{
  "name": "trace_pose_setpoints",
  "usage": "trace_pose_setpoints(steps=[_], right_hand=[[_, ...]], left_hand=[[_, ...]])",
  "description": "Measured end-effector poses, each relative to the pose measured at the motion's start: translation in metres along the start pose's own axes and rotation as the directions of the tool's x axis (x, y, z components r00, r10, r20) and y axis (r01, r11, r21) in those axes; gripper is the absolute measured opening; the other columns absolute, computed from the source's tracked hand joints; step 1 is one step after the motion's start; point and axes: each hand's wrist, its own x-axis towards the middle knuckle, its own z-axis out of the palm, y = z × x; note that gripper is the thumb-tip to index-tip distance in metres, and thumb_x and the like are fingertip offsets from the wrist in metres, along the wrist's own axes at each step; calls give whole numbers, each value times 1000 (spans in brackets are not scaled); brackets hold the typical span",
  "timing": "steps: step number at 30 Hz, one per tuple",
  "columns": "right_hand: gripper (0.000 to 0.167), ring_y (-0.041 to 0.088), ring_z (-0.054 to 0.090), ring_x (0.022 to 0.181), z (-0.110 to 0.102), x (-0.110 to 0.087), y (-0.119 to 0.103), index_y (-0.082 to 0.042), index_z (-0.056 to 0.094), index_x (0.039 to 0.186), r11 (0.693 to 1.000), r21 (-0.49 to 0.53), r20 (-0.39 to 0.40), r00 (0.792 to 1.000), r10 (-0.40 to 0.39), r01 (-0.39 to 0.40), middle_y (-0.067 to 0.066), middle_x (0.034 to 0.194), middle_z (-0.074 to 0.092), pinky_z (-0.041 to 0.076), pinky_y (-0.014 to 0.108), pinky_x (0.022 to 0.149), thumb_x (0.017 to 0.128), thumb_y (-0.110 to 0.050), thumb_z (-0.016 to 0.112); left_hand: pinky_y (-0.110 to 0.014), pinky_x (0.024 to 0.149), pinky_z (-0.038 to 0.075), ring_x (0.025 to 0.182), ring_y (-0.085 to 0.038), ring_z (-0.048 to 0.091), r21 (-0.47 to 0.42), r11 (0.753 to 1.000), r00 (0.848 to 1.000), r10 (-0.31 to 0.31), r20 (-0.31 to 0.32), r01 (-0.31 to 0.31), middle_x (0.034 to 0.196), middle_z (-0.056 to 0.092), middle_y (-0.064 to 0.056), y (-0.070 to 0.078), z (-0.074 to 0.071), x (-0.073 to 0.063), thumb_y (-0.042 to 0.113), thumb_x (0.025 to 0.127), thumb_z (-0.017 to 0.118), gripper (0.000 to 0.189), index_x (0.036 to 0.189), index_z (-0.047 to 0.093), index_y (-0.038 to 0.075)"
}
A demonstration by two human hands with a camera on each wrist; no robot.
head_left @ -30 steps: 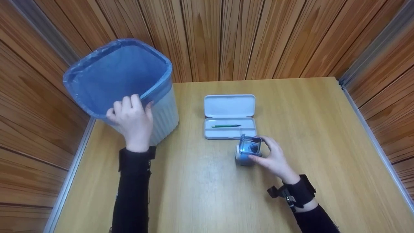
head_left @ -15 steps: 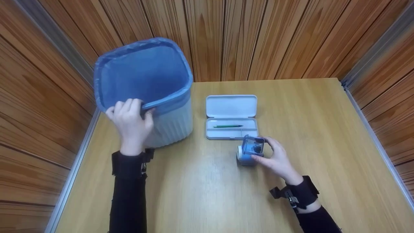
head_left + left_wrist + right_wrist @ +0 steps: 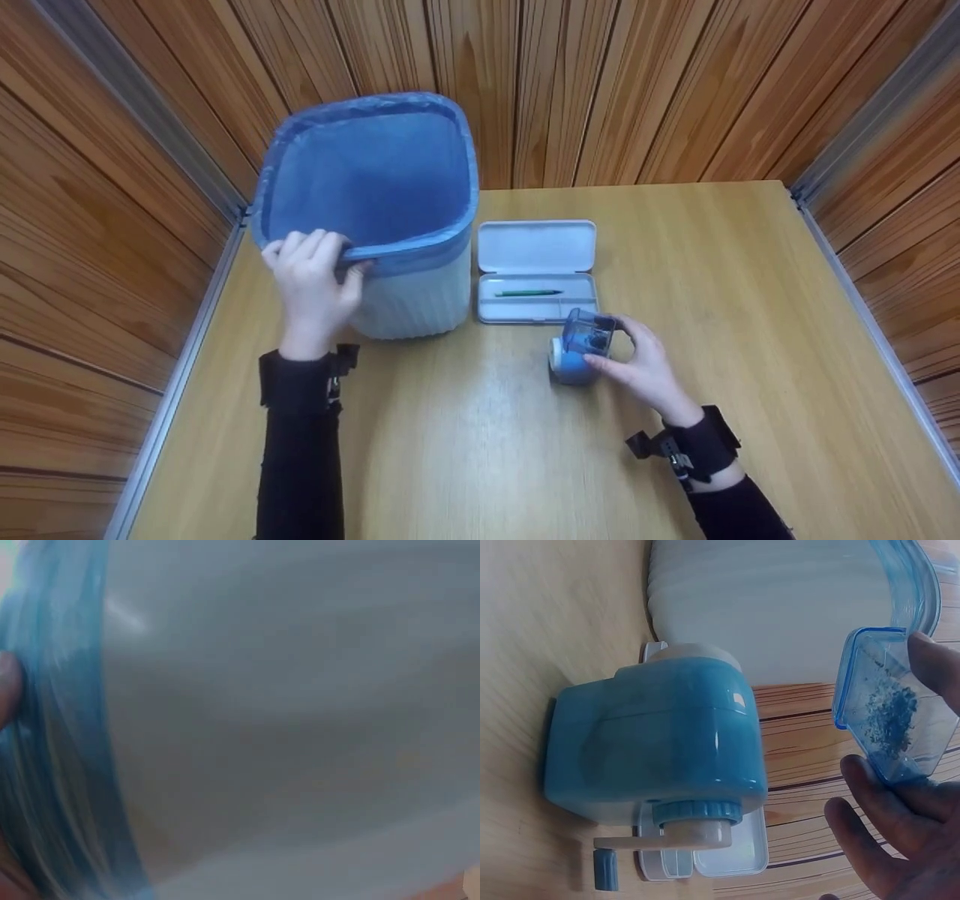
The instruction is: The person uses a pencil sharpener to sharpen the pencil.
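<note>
My left hand [image 3: 311, 289] grips the near rim of a white ribbed trash bin [image 3: 412, 304] lined with a blue bag [image 3: 367, 180]. In the left wrist view, a thumb presses the bag's folded edge [image 3: 67, 712] against the pale bin wall [image 3: 285, 705]. My right hand [image 3: 637, 367] pinches a clear blue shavings drawer [image 3: 889, 705] between thumb and fingers, with dark shavings inside. It is held above a blue crank pencil sharpener [image 3: 574, 369], which stands on the table, apart from the drawer. The right wrist view shows the sharpener's crank handle [image 3: 660, 841].
Behind the sharpener lies an open white pencil case [image 3: 536, 247] with a green pencil [image 3: 529, 292] in its tray. The bin stands just left of the case. Wood-panelled walls [image 3: 540, 90] enclose the table [image 3: 480, 450] at the back and sides.
The bin has moved to the right with my left hand on its rim, ending beside the pencil case and sitting more upright. The shavings drawer has tilted slightly in my right hand.
</note>
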Motion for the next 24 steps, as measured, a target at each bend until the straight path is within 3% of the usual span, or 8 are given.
trace_pose_setpoints(steps=[5,9,19,24], right_hand=[[65,44,52,126,-5,10,-9,8,53,135,1000,9,-1,1000,-5,5,29,132,59,33,61,113,79,-11,81],[61,42,53,123,-10,26,-33,7,54,133,999,11,-19,999,-43,44,28,129,60,34,59,112,80,-10,80],[53,30,59,113,-18,97,-153,2,57,130,971,112,-11,977,-212,211,21,120,65,42,42,104,83,-14,77],[55,26,59,116,1,127,-203,-3,58,130,968,-32,32,969,-247,248,14,124,65,45,40,102,85,-28,77]], left_hand=[[-53,85,30,76,-34,48,2,1000,1000,13,11,-13,78,67,-16,-2,2,0,11,76,76,18,84,64,0],[-53,86,30,77,-34,48,5,1000,1000,22,18,-22,79,66,-16,-1,4,0,11,77,76,18,85,64,0],[-53,85,30,76,-34,47,25,999,999,46,5,-47,78,66,-15,-2,6,-1,15,78,75,20,84,63,1],[-53,86,30,75,-34,48,20,999,1000,30,4,-30,78,67,-15,-3,5,-1,13,76,76,19,83,63,1]])
